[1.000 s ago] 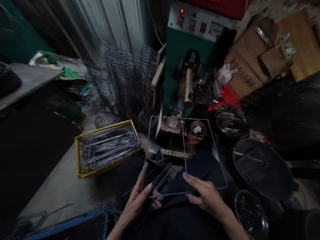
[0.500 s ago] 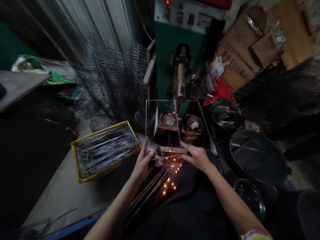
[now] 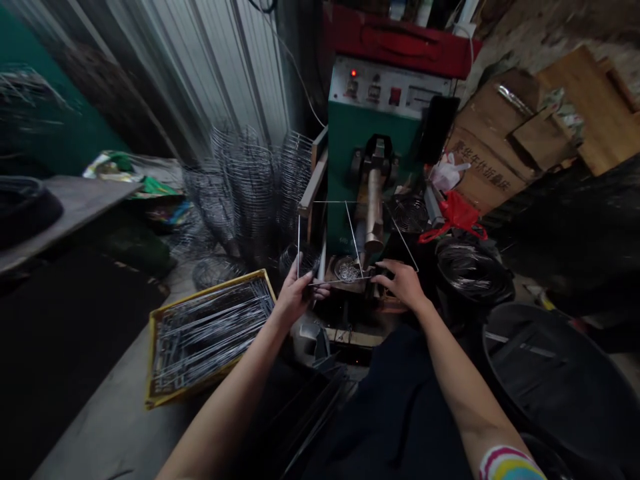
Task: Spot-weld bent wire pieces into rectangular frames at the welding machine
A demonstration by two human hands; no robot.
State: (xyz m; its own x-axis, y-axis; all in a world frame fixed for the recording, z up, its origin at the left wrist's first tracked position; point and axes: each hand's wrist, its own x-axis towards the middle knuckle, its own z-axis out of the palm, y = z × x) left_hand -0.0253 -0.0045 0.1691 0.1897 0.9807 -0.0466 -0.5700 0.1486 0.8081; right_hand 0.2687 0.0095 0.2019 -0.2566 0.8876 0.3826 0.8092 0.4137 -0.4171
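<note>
A thin rectangular wire frame (image 3: 350, 227) with a middle bar is held up in front of the green welding machine (image 3: 373, 143). My left hand (image 3: 296, 297) is closed on the frame's near left corner. My right hand (image 3: 403, 283) grips the near edge on the right side. Just beyond the frame stands the machine's copper electrode (image 3: 373, 213), above a small dish of metal bits (image 3: 347, 269). Both forearms reach forward over my dark lap.
A yellow crate of cut wire rods (image 3: 207, 330) lies at the left on the floor. Stacked wire baskets (image 3: 250, 187) stand behind it. Black tubs (image 3: 555, 380) and a wire coil (image 3: 473, 270) sit at the right, cardboard boxes (image 3: 493, 157) behind them.
Both hands have carried the wire frame forward from my lap up to the machine's electrode. Sparks showed half a second ago near the frame; none show now.
</note>
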